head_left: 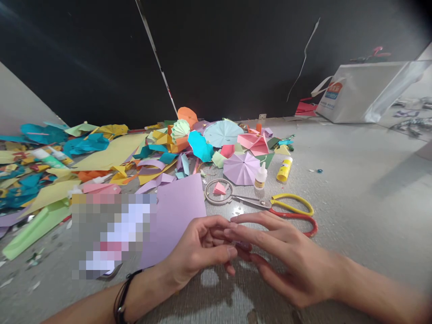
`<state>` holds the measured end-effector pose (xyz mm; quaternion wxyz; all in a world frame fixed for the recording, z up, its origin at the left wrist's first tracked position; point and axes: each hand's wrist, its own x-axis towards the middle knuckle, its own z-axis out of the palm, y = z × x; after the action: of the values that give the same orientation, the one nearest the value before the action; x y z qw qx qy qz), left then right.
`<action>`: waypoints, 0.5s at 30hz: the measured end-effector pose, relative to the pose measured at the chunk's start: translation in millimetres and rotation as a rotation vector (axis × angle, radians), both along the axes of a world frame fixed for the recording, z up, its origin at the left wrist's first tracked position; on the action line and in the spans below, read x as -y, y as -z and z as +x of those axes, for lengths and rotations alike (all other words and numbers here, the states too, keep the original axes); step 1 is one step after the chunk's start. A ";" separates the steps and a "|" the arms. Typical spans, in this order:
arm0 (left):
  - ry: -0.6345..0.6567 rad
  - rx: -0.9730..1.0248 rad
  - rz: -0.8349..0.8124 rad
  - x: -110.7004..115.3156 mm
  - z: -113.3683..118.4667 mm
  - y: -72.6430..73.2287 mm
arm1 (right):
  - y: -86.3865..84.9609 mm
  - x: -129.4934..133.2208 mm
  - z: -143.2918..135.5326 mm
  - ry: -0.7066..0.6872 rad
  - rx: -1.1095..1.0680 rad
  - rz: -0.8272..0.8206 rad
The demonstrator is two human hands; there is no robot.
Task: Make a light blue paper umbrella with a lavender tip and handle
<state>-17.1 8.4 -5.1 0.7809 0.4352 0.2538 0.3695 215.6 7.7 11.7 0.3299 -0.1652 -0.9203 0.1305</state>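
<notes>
Both hands met at 6 o'clock. The left hand [199, 252] curled, the right hand [280, 256] lay with fingers stretched, their tips pinching something too small to tell. A flat lilac sheet [175, 211] lay touching the left hand, scissors [276, 208] at 1 o'clock.

Lilac paper sheet [175, 211] centre frame; yellow-and-red handled scissors [290, 211] right of it; yellow glue stick [284, 170]; pale purple pleated paper umbrella [241, 168]

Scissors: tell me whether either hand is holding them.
No, the scissors lie on the table beyond both hands, untouched.
</notes>
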 end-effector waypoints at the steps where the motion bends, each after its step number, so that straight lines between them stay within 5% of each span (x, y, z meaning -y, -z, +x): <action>1: 0.000 0.005 0.012 0.0 -0.5 0.1 | -0.1 0.2 0.1 0.000 0.000 0.000; 15: -0.015 -0.044 0.060 -0.8 -0.8 5.6 | -0.7 -1.4 -0.1 -0.006 0.017 -0.017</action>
<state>-17.9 9.2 -10.7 0.7589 0.4646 0.2627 0.3731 215.5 9.1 12.5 0.3204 -0.1664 -0.9223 0.1379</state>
